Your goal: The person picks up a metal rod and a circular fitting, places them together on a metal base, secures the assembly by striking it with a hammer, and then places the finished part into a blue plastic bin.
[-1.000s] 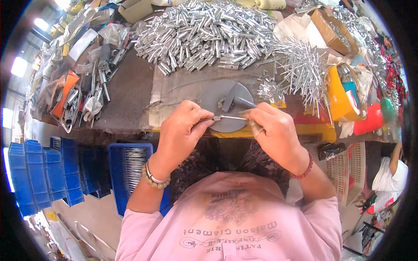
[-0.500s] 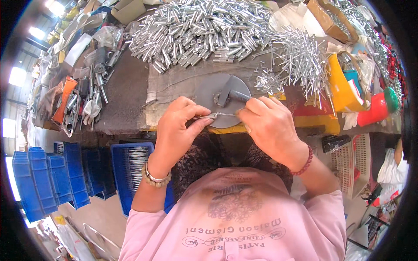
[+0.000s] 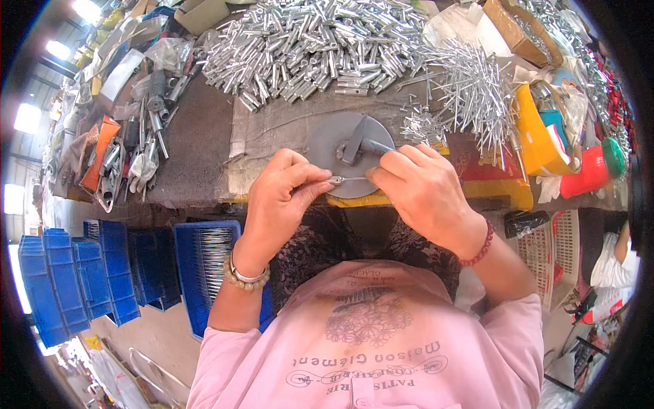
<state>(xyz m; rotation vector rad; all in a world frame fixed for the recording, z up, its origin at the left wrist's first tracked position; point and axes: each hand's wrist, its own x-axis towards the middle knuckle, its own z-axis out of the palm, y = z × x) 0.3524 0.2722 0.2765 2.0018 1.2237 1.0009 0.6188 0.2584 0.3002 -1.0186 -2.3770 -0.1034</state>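
Over a round grey metal plate [image 3: 321, 140] at the bench's front edge, my two hands meet at one small piece of work. My left hand [image 3: 283, 194] pinches a small silvery metal fitting [image 3: 336, 180] between thumb and fingertips; most of it is covered by the fingers. A thin metal rod [image 3: 355, 178] runs from the fitting to my right hand [image 3: 426, 194], whose thumb and forefinger are closed on its other end. On the plate stands an angled dark metal piece [image 3: 355, 140] with a short bar pointing at my right hand.
Beyond the plate lies a heap of metal tubes [image 3: 313, 48]. To its right are long thin pins [image 3: 470, 95] and short pins [image 3: 422, 126], then a yellow container [image 3: 538, 129]. Tools [image 3: 153, 109] crowd the left. A blue crate [image 3: 204, 232] of metal rods sits below the bench.
My left fingertips have closed further over the fitting, so less of it shows. Both hands stay nearly in place, with the rod still between them.
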